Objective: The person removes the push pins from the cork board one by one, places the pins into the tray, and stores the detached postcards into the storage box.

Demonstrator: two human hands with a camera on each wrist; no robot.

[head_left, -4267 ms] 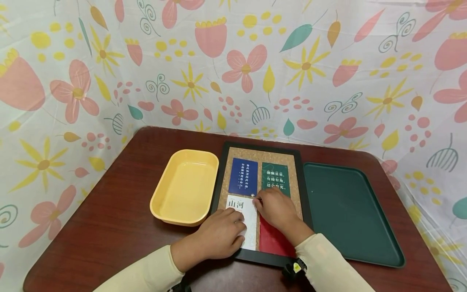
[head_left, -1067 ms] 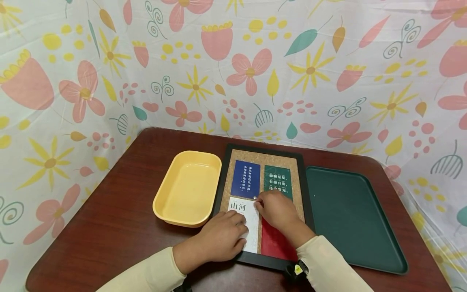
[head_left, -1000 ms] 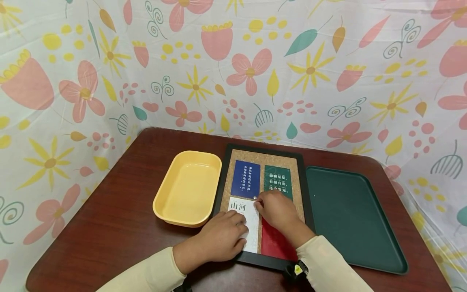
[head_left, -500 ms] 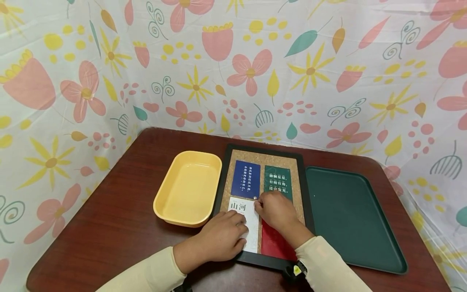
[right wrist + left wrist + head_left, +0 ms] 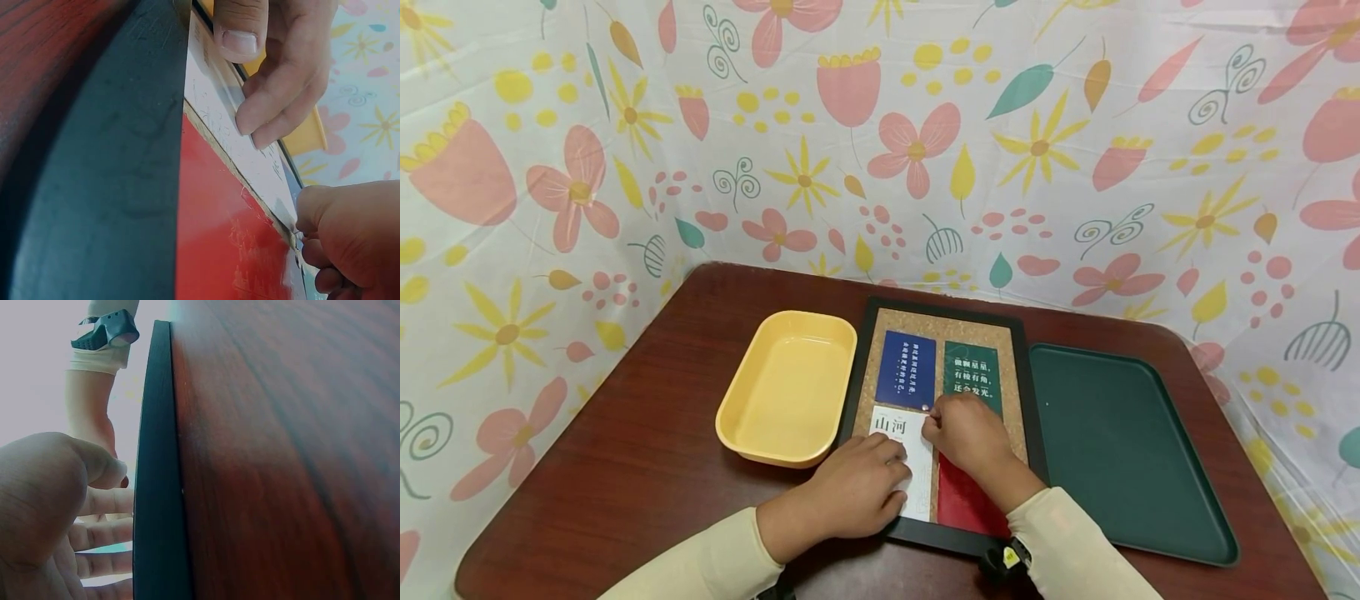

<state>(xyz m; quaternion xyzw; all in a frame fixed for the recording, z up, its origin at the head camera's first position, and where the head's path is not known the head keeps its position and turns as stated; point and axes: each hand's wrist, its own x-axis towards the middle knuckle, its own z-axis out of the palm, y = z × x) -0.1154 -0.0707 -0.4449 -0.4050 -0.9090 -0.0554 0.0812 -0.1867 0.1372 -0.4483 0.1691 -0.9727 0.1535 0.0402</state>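
- Cork board [image 5: 1011, 383], speckled and rectangular in a flat black frame [image 5: 943, 312], lies on the glossy reddish-brown wooden table [image 5: 610, 467].
- Four cards lie on the cork in two rows: the blue card [image 5: 906, 369] and the green card [image 5: 973, 360] on top, both with white lettering; below, the white card [image 5: 920, 467] with dark characters at lower left, and the red card [image 5: 962, 497] at lower right, its surface shiny and streaked in the right wrist view.
- Near the blue card's lower right corner sits a small round pale pin head [image 5: 925, 407].
- Left of the board stands the yellow bin [image 5: 727, 421], a smooth rounded rectangle; light glints on its floor.
- Just right of the board, the dark green tray [image 5: 1187, 442] is shallow, low-rimmed and matte, with a tiny pale speck.
- The left hand [image 5: 861, 483] rests palm down, fingers relaxed over the white card.
- The right hand [image 5: 970, 435] is curled, thumb and forefinger together at the white card's upper right corner; I cannot tell whether they pinch anything.
- Behind hangs a white sheet [image 5: 880, 200] printed with flowers.
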